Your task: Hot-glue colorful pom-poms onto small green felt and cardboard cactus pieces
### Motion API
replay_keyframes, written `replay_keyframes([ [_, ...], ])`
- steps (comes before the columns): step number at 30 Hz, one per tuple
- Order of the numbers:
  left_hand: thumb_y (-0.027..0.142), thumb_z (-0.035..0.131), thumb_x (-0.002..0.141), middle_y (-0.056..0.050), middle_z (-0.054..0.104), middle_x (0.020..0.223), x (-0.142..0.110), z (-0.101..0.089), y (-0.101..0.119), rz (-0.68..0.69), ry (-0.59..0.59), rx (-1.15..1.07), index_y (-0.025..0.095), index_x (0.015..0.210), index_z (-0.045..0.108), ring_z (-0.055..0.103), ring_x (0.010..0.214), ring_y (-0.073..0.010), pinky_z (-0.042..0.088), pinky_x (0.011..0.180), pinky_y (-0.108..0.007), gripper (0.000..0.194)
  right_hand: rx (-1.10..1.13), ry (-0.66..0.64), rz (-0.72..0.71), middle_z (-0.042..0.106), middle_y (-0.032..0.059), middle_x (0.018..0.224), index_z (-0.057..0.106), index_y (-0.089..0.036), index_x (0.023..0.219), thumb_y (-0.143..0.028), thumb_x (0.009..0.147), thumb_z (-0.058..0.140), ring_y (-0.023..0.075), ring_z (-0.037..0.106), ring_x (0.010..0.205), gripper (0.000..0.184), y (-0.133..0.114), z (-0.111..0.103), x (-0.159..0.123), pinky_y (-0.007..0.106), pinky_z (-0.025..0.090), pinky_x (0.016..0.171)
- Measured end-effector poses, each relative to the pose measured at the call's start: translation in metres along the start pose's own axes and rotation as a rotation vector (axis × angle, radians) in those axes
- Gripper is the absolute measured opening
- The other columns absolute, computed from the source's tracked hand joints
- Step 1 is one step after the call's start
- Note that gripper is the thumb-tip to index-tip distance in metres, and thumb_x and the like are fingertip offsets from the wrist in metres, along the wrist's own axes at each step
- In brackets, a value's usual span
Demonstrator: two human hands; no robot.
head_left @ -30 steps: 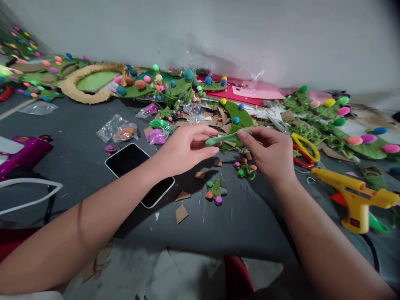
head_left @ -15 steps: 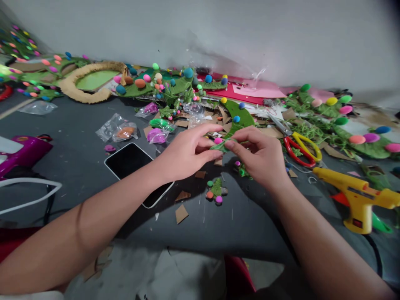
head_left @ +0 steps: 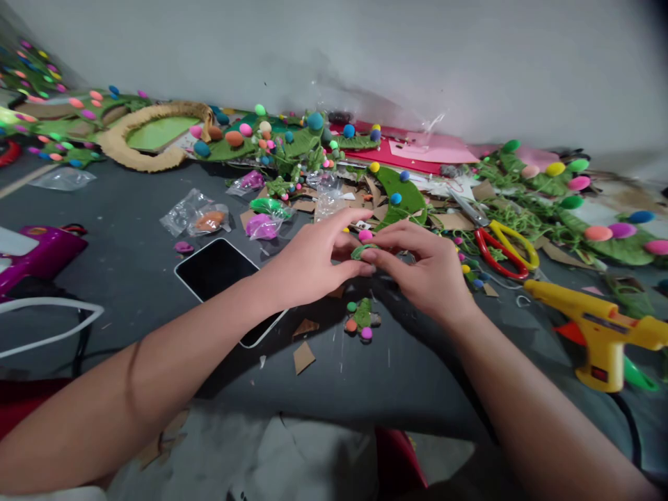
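Note:
My left hand (head_left: 313, 263) and my right hand (head_left: 431, 268) meet over the middle of the dark table. Between their fingertips they pinch a small green strip (head_left: 360, 252), mostly covered by the fingers. Close to it shows a pink ball (head_left: 365, 236); whether it is fixed to the strip I cannot tell. Just below the hands lies a little green tree-shaped piece (head_left: 364, 313) with coloured balls at its edge. A phone (head_left: 222, 268) rests partly under my left forearm.
Red-and-yellow scissors (head_left: 504, 250) and a yellow glue gun (head_left: 600, 327) lie to the right. Leftward are a purple tool (head_left: 42, 257) and bags of clay (head_left: 211, 219). Green decorated pieces (head_left: 292, 146) and a beige ring (head_left: 151, 156) line the wall. Cardboard scraps (head_left: 303, 357) lie in front.
My right hand has shifted slightly left and down, closer to my left hand. The green strip has moved with the fingers, and small coloured balls now show beside my right hand.

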State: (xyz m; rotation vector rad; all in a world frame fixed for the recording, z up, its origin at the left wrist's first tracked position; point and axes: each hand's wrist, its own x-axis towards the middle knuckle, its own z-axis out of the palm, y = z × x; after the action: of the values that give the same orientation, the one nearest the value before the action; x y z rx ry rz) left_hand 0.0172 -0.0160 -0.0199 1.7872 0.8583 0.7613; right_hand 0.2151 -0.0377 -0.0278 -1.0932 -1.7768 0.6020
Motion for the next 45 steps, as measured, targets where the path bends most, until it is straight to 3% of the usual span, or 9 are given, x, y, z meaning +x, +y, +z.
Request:
replay_keyframes([
  [5,0.028,0.072,0.091,-0.004,0.080,0.097,-0.001,-0.005,0.004,0.009,0.048,0.137,0.022,0.144,0.051,0.077,0.095,-0.0254,0.061,0.091,-0.042,0.057,-0.069,0.090,0.053,0.071,0.0007,0.078,0.074,-0.022,0.082,-0.032,0.087,0.078,0.0161,0.065,0.072,0.011,0.007,-0.010,0.004,0.031,0.052,0.065],
  [9,0.025,0.079,0.083,-0.013,0.072,0.128,-0.001,-0.006,0.002,0.002,0.078,0.077,0.022,0.149,0.046,0.069,0.122,-0.0284,0.056,0.108,-0.045,0.074,-0.040,0.184,0.118,0.075,0.0018,0.086,0.076,-0.024,0.090,-0.039,0.083,0.082,0.0165,0.067,0.073,0.018,0.014,-0.020,0.007,0.032,0.054,0.065],
  [15,0.026,0.081,0.082,-0.012,0.066,0.140,-0.002,-0.003,0.003,-0.004,-0.006,-0.077,0.026,0.156,0.035,0.066,0.127,-0.0294,0.056,0.109,-0.047,0.087,-0.033,-0.017,0.016,0.074,0.0052,0.108,0.076,-0.025,0.114,-0.032,0.079,0.086,0.0203,0.070,0.094,0.038,0.007,-0.009,0.002,0.034,0.057,0.079],
  [20,0.036,0.078,0.087,-0.007,0.077,0.119,-0.003,-0.005,0.009,-0.003,0.024,0.118,0.025,0.147,0.050,0.074,0.111,-0.0268,0.059,0.096,-0.040,0.068,-0.135,-0.037,-0.138,0.074,0.0071,0.105,0.078,-0.022,0.107,-0.024,0.087,0.078,0.0206,0.071,0.096,0.020,0.007,-0.003,-0.002,0.035,0.056,0.086],
  [25,0.039,0.074,0.090,0.000,0.080,0.090,0.000,-0.013,0.012,0.058,-0.061,0.309,0.022,0.131,0.064,0.074,0.083,-0.0189,0.056,0.076,-0.030,0.046,-0.170,-0.163,-0.178,0.074,0.0067,0.097,0.077,-0.019,0.098,-0.020,0.092,0.071,0.0187,0.070,0.088,0.009,0.007,-0.012,0.000,0.031,0.055,0.078],
  [29,0.033,0.067,0.095,0.000,0.081,0.097,-0.001,-0.017,0.011,0.089,-0.083,0.408,0.024,0.130,0.064,0.075,0.089,-0.0188,0.055,0.080,-0.030,0.036,-0.175,-0.268,-0.147,0.074,0.0051,0.093,0.077,-0.019,0.099,-0.020,0.093,0.068,0.0172,0.068,0.084,0.011,0.008,-0.024,0.004,0.030,0.053,0.077],
  [35,0.030,0.070,0.091,-0.009,0.067,0.140,-0.004,-0.018,0.002,0.003,-0.028,0.288,0.032,0.156,0.038,0.063,0.131,-0.0265,0.055,0.105,-0.041,0.073,-0.034,-0.132,0.102,0.074,0.0019,0.086,0.076,-0.022,0.106,-0.035,0.083,0.082,0.0161,0.066,0.070,0.027,0.009,-0.035,0.007,0.030,0.053,0.064],
  [39,0.034,0.077,0.086,-0.013,0.060,0.148,-0.004,-0.011,0.003,-0.022,-0.101,0.048,0.029,0.162,0.024,0.064,0.131,-0.0275,0.053,0.112,-0.045,0.093,-0.095,-0.092,-0.076,0.069,0.0036,0.091,0.077,-0.024,0.089,-0.031,0.082,0.083,0.0194,0.067,0.085,0.011,0.004,-0.026,0.006,0.035,0.056,0.078],
  [45,0.036,0.080,0.085,-0.014,0.070,0.131,-0.002,-0.001,0.008,-0.050,-0.099,-0.114,0.022,0.150,0.042,0.072,0.113,-0.0292,0.062,0.095,-0.043,0.077,-0.167,-0.102,-0.179,0.064,0.0057,0.105,0.067,-0.026,0.099,-0.032,0.084,0.080,0.0230,0.063,0.097,0.021,0.003,-0.019,0.003,0.037,0.055,0.079],
])
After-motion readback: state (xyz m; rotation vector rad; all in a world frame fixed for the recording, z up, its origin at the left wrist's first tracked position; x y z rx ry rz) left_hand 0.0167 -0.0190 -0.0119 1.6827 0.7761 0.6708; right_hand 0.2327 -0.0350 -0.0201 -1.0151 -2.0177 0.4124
